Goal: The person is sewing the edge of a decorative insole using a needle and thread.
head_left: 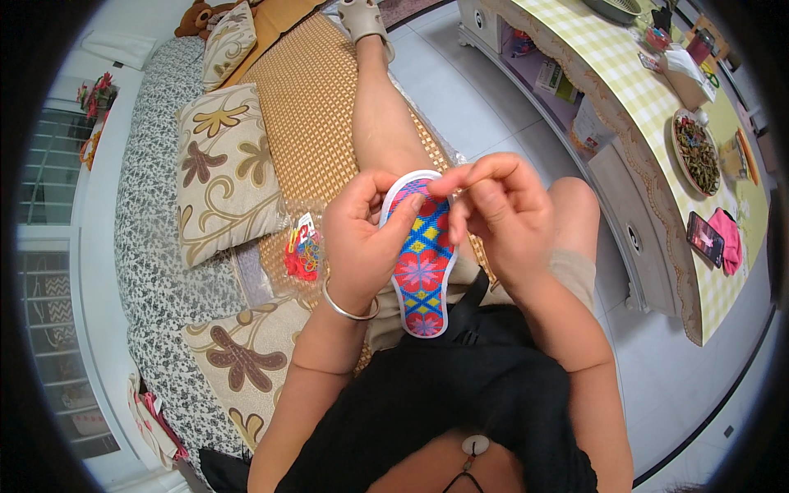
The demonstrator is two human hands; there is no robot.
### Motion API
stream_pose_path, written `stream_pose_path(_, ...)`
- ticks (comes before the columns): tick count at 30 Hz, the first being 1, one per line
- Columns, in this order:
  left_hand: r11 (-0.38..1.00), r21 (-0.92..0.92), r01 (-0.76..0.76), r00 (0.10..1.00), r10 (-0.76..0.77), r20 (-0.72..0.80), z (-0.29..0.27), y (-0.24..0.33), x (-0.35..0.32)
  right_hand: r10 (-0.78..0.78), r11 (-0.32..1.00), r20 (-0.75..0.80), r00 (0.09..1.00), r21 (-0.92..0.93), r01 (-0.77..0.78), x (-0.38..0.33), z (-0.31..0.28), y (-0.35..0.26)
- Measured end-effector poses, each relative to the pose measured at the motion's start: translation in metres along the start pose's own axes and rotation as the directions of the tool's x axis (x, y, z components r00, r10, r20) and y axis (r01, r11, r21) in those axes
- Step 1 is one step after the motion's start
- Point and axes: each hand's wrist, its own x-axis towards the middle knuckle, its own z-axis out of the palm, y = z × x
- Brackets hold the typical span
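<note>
An embroidered insole (421,271) with a white border hangs upright over my lap, its face patterned in red, blue, yellow and pink. My left hand (366,234) grips its upper left edge, with the thumb lying across the front. Close to the insole's upper right edge is my right hand (505,214), thumb and forefinger pinched together. Whatever sits in that pinch, perhaps something thin, is too small to make out. Left of my left hand, a clear plastic bag (304,251) holds bundles of coloured thread, mostly red.
Patterned cushions (226,168) lie on the woven mat (308,107) of the sofa at left. On the right stands a long table (657,140) with a checked cloth. It bears a plate of food (696,156), a phone (705,238) and a pink cloth (729,238).
</note>
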Motion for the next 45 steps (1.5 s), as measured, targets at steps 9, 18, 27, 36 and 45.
stream_pose_path(9,0.996,0.089,-0.019,0.998,0.025,-0.065,-0.002,-0.001,-0.009,-0.456,0.597,0.013,0.89,-0.737,0.316,-0.011,-0.008,-0.027)
stream_pose_path(18,0.996,0.08,-0.037,0.996,0.044,-0.084,-0.006,-0.001,-0.012,-0.388,0.096,0.427,0.817,-0.862,0.497,-0.005,-0.007,0.008)
stream_pose_path(27,0.994,0.091,-0.051,0.993,0.06,-0.098,-0.006,-0.001,-0.014,-0.403,0.081,0.433,0.806,-0.861,0.503,-0.005,-0.005,0.011)
stream_pose_path(36,0.991,0.127,-0.045,0.992,0.06,-0.115,-0.006,0.003,-0.015,-0.392,0.044,0.451,0.802,-0.862,0.506,-0.005,-0.003,0.011)
stream_pose_path(45,0.903,0.386,-0.188,0.972,0.229,-0.062,-0.003,0.007,-0.017,-0.333,-0.083,0.533,0.778,-0.838,0.539,-0.004,0.003,0.002)
